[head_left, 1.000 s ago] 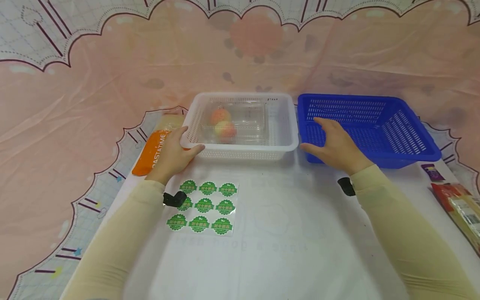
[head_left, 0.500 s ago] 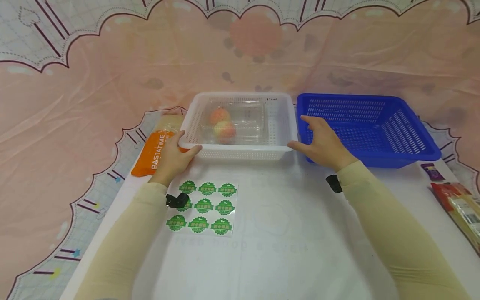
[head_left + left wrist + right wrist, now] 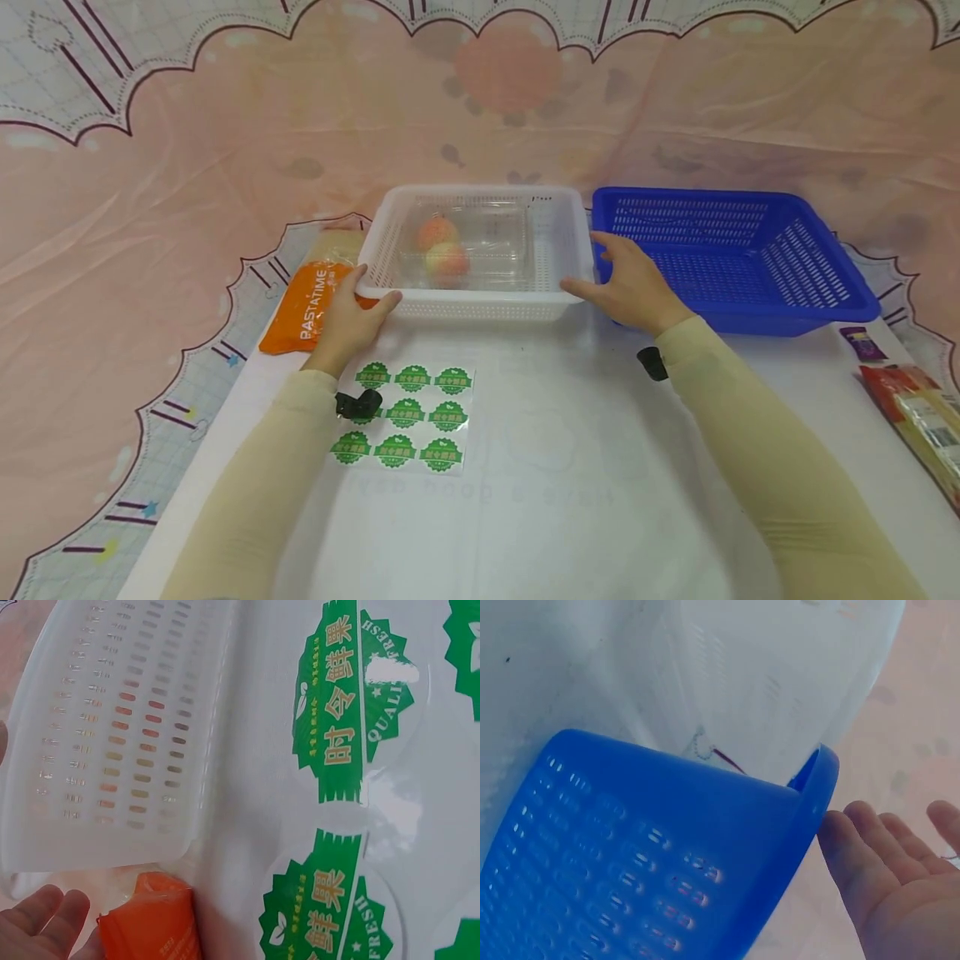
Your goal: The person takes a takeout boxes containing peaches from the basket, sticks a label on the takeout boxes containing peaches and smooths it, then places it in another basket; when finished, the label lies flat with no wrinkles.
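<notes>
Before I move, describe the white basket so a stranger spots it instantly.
Far across the white table stands a blue basket. Just left of it, between the left hand and right hand, is the white basket. Unlike its blue neighbour, it holds a clear container and two round fruits.

White slotted basket, upright on tabletop, clear plastic box with two round red-yellow fruits inside

The site was a makeshift workstation, home or shop undetermined: printed fabric bordered the far and left edges of a desk carrying baskets and a sticker sheet.
</notes>
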Motion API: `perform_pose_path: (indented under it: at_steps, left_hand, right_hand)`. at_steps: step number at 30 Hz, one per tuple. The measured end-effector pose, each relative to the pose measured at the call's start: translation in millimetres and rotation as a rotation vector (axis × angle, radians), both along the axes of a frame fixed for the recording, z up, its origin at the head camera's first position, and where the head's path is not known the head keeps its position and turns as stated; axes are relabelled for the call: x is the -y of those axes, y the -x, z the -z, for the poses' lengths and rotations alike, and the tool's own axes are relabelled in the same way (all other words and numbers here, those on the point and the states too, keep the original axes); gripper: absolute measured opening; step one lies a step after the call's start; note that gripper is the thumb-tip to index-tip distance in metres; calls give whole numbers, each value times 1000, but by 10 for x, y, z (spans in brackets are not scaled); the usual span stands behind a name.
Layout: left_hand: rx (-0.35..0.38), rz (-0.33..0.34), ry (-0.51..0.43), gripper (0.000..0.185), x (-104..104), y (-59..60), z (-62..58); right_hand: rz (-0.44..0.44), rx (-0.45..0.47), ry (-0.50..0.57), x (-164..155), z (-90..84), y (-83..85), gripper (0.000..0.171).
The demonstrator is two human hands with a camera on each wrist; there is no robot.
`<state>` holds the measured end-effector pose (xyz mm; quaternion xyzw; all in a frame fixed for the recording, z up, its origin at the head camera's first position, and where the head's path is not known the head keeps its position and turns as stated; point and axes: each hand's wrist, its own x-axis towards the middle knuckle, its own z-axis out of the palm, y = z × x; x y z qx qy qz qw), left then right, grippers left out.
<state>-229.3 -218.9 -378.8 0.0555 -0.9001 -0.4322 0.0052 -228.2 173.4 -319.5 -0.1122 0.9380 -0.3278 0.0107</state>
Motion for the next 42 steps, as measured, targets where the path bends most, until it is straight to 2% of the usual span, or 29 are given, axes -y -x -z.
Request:
perform_pose_path:
  at_steps: [11, 18, 28, 42]
  left_hand:
    - [39, -38, -79, 96, -78, 33, 0]
    - [46, -51, -110, 92, -106, 54, 32]
    - [35, -55, -152, 95, -98, 76, 34]
    - [39, -46, -195, 95, -89, 74, 67]
  right_hand:
    - [-44, 18, 46, 72, 59, 145, 94]
    - [-79, 45, 48, 132, 101, 222, 94]
    - [-78, 83, 164, 280, 137, 331, 88]
    - [-61, 93, 159, 517, 193, 517, 89]
